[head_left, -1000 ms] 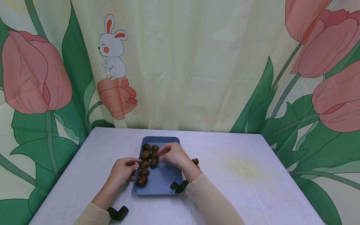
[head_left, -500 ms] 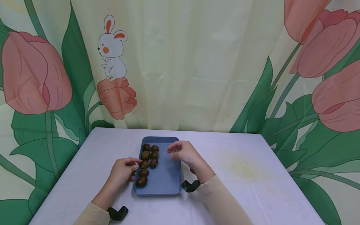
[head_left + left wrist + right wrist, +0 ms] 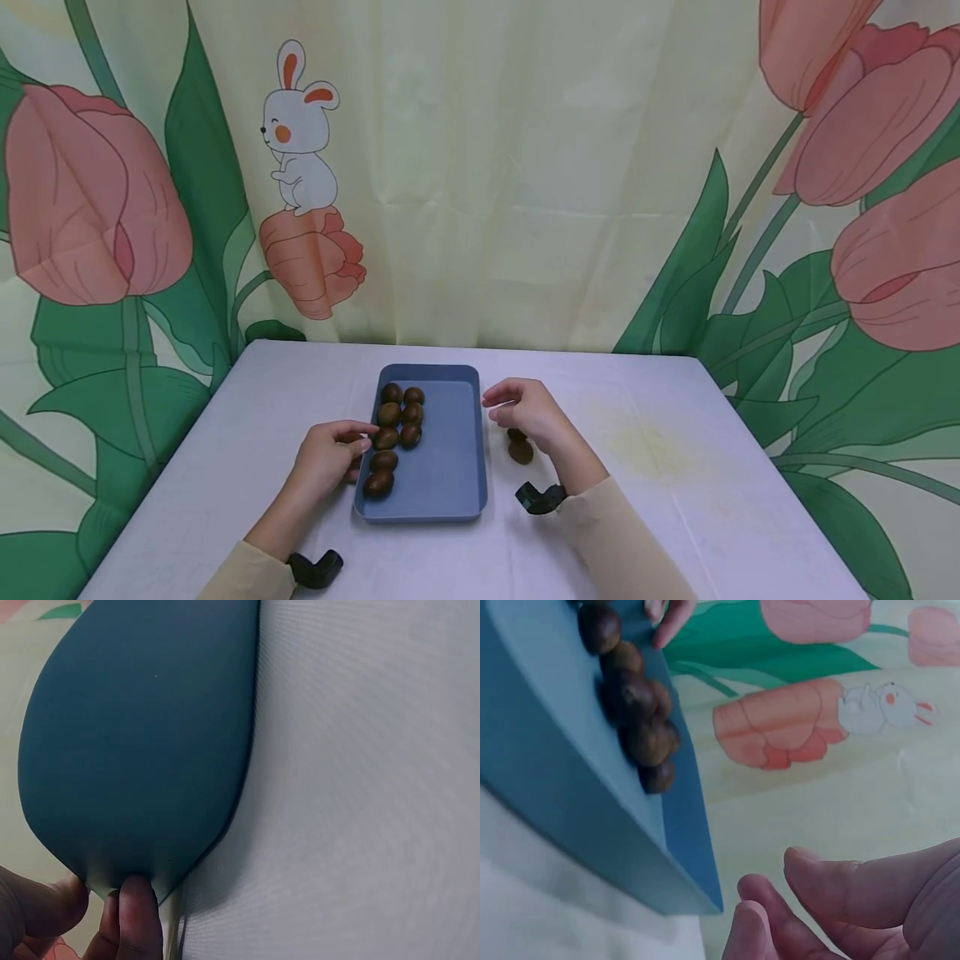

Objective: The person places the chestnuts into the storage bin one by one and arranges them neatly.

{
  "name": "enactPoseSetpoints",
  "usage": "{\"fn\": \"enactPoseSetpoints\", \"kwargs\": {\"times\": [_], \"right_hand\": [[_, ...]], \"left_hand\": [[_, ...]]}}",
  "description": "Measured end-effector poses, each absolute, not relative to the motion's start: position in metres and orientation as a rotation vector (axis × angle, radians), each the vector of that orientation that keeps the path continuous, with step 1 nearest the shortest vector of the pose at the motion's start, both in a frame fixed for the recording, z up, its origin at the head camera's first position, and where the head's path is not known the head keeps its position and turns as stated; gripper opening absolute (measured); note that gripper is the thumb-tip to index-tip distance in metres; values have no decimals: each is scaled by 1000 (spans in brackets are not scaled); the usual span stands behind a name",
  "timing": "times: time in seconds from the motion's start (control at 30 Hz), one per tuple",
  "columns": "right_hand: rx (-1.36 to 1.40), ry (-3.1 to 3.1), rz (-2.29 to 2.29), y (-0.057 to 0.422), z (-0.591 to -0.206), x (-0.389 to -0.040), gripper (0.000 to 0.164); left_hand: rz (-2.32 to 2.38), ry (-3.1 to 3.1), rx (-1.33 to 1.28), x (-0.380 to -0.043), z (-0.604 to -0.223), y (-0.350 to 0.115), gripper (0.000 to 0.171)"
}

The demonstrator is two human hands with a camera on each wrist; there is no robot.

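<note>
A blue-grey rectangular tray (image 3: 453, 467) stands on the table, with glossy brown chestnuts (image 3: 378, 484) lined up along its left side in a longer and a shorter row. My left hand (image 3: 326, 457) holds the tray's left edge; in the left wrist view, the fingers (image 3: 140, 915) touch the tray's outer wall (image 3: 142, 750). Just beyond the right rim hovers my right hand (image 3: 528, 414), fingers loosely bent and nothing between them. Below it, two more chestnuts (image 3: 521, 452) lie on the table, one partly hidden by the hand.
A white cloth covers the table (image 3: 637, 525). Behind it hangs a curtain (image 3: 510, 183) printed with tulips and a rabbit. Each wrist wears a small black camera mount (image 3: 316, 570). The tray's right half shows bare floor.
My right hand has moved right, from beside the chestnuts in the tray to past its right rim, with the fingers empty. My left hand stays at the tray's edge.
</note>
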State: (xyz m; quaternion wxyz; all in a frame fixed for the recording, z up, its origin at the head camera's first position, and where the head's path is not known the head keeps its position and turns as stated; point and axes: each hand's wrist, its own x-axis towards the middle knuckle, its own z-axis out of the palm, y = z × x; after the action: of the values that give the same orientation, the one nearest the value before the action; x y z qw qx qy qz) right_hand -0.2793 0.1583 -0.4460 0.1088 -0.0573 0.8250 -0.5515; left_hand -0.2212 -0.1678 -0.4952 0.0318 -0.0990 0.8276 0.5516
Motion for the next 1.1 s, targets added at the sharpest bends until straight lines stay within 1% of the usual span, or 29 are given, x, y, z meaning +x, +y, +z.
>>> {"fn": "enactPoseSetpoints", "kwargs": {"times": [0.43,0.63,0.87,1.1], "right_hand": [[86,2584,-1520,193,-467,-281,25],[91,2603,-1498,203,-474,-281,26],[131,2595,-1426,208,-482,-283,23],[85,2587,-1406,209,-487,-287,21]], "left_hand": [[1685,2555,-315,-221,-493,-166,25],[1684,2550,-330,-221,-492,-165,25],[1695,2547,-328,-220,-492,-166,25],[1680,2555,-340,-220,-492,-166,25]]}}
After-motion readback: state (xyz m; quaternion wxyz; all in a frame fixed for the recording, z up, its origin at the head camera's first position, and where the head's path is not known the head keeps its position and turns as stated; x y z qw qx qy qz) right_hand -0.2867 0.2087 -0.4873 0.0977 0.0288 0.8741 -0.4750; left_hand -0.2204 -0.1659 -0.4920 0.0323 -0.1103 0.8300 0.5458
